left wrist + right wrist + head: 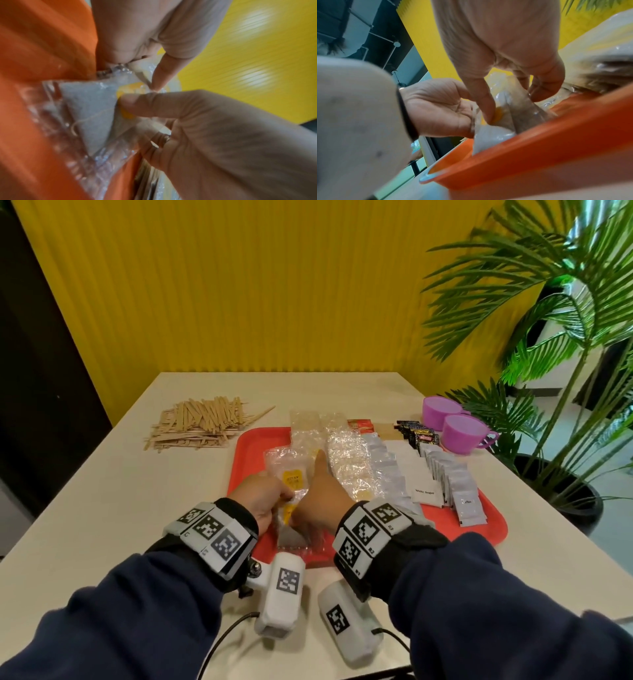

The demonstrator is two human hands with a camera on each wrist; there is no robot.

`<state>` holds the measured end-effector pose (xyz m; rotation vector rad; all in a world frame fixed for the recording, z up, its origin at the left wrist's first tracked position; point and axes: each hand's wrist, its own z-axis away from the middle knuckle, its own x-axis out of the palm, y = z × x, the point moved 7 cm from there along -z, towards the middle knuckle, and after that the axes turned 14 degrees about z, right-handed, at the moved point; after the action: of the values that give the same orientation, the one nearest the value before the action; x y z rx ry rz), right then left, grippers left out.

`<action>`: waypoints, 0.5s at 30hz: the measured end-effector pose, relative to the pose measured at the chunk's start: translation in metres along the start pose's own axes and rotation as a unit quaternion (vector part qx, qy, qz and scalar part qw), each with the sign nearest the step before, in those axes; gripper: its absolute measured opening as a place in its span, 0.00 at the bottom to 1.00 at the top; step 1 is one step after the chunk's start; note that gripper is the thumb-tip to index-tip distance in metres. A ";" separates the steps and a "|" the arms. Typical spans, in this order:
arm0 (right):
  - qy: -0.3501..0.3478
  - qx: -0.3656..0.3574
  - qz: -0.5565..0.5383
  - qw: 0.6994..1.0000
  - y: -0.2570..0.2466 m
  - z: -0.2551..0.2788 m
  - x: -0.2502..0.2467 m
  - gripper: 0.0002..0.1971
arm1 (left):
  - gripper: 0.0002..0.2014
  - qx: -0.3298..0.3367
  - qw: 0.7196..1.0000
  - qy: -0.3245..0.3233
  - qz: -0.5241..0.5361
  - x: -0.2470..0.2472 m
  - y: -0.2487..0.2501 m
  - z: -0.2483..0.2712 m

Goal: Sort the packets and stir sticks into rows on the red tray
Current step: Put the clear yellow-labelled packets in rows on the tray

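Observation:
On the red tray (pixel 247 446) lie rows of packets. At its near edge my left hand (pixel 274 498) pinches a small stack of clear tea bag packets (pixel 291 479) with yellow tags, thumb on top. In the left wrist view the left hand (pixel 137 121) grips one clear packet (pixel 91 102) over the tray (pixel 42 40). My right hand (pixel 317 491) holds the same stack from the right, its index finger stretched forward along the packets. In the right wrist view the right hand (pixel 513 106) has its thumb on a yellow tag and curled fingers behind the plastic. A loose pile of wooden stir sticks (pixel 198 422) lies left of the tray.
Rows on the tray run right: clear packets (pixel 346 463), silver packets (pixel 387 470), white sugar packets (pixel 419 474) and white sachets (pixel 455 484). Dark packets (pixel 418 434) and two purple cups (pixel 466 433) stand at the back right. A potted palm (pixel 548 354) crowds the table's right edge.

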<state>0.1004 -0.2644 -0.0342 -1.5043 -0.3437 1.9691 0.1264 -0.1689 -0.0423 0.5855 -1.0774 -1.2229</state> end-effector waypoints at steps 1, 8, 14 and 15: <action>0.021 0.000 -0.013 1.000 -0.001 -0.001 -0.002 0.59 | 0.15 0.024 1.000 -0.015 -0.008 0.002 0.004 0.003; 0.129 -0.076 -0.056 0.987 -0.010 0.008 -0.019 0.28 | 0.22 0.101 0.992 -0.077 -0.006 0.009 0.016 0.023; 0.073 -0.099 -0.074 0.990 -0.002 0.027 -0.016 0.23 | 0.27 0.066 0.992 -0.105 0.010 0.002 0.002 0.031; 0.068 -0.097 -0.086 0.989 -0.001 0.029 -0.015 0.29 | 0.29 0.063 0.992 -0.109 0.011 0.001 0.000 0.031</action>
<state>0.0759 -0.2682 -0.0134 -1.6618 -0.5980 1.7287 0.0985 -0.1640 -0.0285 0.5438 -1.3490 -1.2253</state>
